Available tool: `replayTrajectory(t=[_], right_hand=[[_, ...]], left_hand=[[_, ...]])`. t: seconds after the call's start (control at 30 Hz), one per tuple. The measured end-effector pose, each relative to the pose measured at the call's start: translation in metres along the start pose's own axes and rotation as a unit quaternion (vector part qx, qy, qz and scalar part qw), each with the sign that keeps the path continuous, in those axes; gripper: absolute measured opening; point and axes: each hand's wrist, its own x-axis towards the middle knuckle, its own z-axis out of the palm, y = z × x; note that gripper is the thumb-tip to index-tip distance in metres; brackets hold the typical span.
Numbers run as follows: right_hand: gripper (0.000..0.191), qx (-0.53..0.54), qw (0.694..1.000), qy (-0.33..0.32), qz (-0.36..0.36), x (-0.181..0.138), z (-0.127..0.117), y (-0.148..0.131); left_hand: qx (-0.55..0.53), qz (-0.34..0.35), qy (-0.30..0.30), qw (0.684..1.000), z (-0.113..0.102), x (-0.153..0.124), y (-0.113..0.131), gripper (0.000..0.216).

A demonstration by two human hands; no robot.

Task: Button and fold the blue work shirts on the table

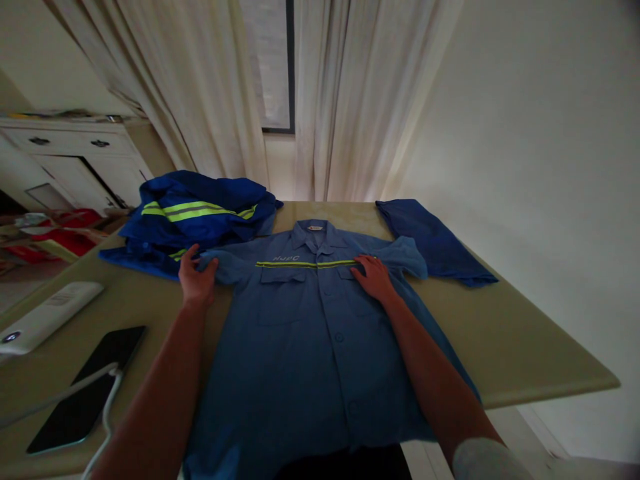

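Blue shirt (305,333) lies flat (buttoned), left hand (197,279) fingers closed on its sleeve, right hand (373,277) fingers spread flat.

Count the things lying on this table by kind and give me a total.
Blue garments: 3 (spread shirt, striped heap counted as one, folded piece)
Black phone: 1
White remote-like device: 1
White cable: 1
Total: 6
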Motion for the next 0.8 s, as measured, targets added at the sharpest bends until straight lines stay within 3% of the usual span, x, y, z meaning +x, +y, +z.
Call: replayTrajectory(t=[0.07, 0.17, 0.3, 0.33, 0.4, 0.47, 0.53, 0.67, 0.8], right_hand=[[0.042, -0.004, 1.0, -0.002, 0.003, 0.0, 0.0, 0.0], [0.044, -0.002, 1.0, -0.01, 0.003, 0.0, 0.001, 0.0], [0.044, 0.0, 1.0, -0.018, 0.004, 0.0, 0.001, -0.001], [0.044, -0.003, 1.0, -0.018, 0.007, 0.0, 0.0, -0.002], [0.043, -0.009, 1.0, -0.015, 0.014, -0.001, -0.002, -0.005], [0.042, -0.016, 1.0, -0.01, 0.018, -0.003, -0.005, -0.009], [0.039, -0.025, 0.999, -0.004, 0.021, -0.003, -0.008, -0.013], [0.032, -0.063, 0.997, 0.003, 0.041, 0.013, -0.012, -0.021], [0.027, -0.075, 0.997, 0.005, 0.031, 0.065, -0.007, -0.026]], left_hand=[[0.051, 0.054, -0.009, 0.997, 0.001, 0.001, -0.003, 0.062], [0.163, 0.082, 0.007, 0.983, -0.003, 0.002, -0.001, 0.048], [0.367, 0.236, 0.045, 0.899, -0.004, -0.01, 0.011, 0.055], [0.388, 0.282, 0.016, 0.877, -0.002, -0.015, 0.013, 0.053], [0.408, 0.337, -0.101, 0.842, 0.007, -0.026, 0.013, 0.046], [0.433, 0.341, -0.222, 0.804, 0.017, -0.037, 0.007, 0.048], [0.477, 0.318, -0.271, 0.773, 0.025, -0.044, -0.003, 0.056], [0.527, 0.283, -0.282, 0.75, 0.03, -0.048, -0.017, 0.068], [0.526, 0.277, -0.265, 0.759, 0.03, -0.048, -0.018, 0.07]])
